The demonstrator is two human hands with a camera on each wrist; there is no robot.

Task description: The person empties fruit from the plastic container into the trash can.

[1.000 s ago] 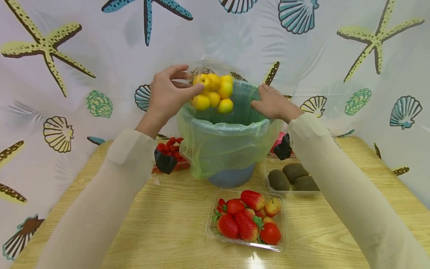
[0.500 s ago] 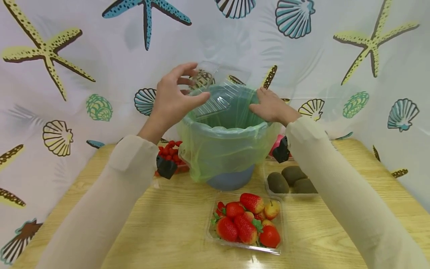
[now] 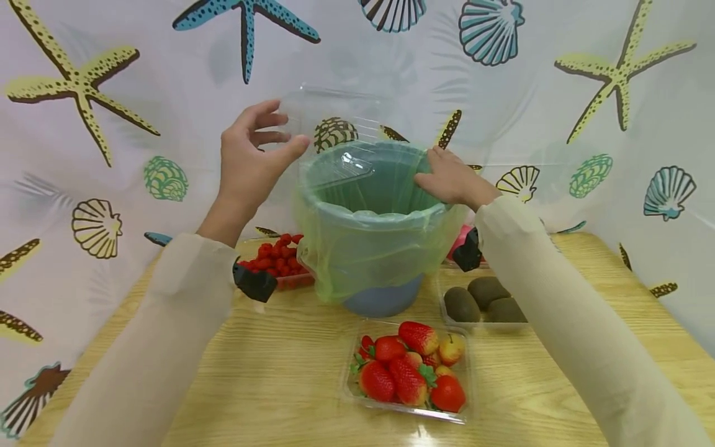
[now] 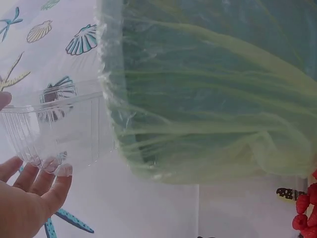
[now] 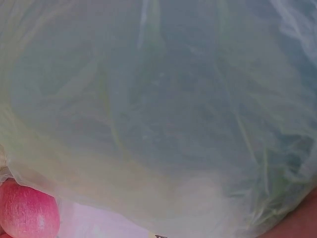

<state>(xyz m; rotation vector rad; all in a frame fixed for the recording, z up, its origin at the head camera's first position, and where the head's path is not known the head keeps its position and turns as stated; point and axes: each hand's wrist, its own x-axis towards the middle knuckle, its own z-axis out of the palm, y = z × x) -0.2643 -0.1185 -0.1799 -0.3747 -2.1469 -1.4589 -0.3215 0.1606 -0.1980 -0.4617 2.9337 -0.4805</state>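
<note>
My left hand (image 3: pixel 254 152) grips a clear plastic tray (image 4: pixel 74 131) by its side, thumb on one face and fingers on the other. No fruit shows in the tray, which is tilted over the left rim of a blue bucket (image 3: pixel 385 298). A pale green plastic bag (image 3: pixel 374 248) lines the bucket and hangs down over its outside. My right hand (image 3: pixel 452 177) holds the bucket's right rim through the bag, fingertips at the inner side. The bottom of the bucket is hidden from view.
In front of the bucket stands a clear tray (image 3: pixel 357 394) of strawberries and small yellow-red fruits. Raspberries (image 3: pixel 276 257) fill a tray behind left, and kiwis (image 3: pixel 486 301) sit in one at right. A pink-red apple (image 5: pixel 29 210) shows behind the bucket.
The yellow fruits have dropped out of the tray into the bucket. My left hand has moved left with the tray. The right hand keeps its place on the rim.
</note>
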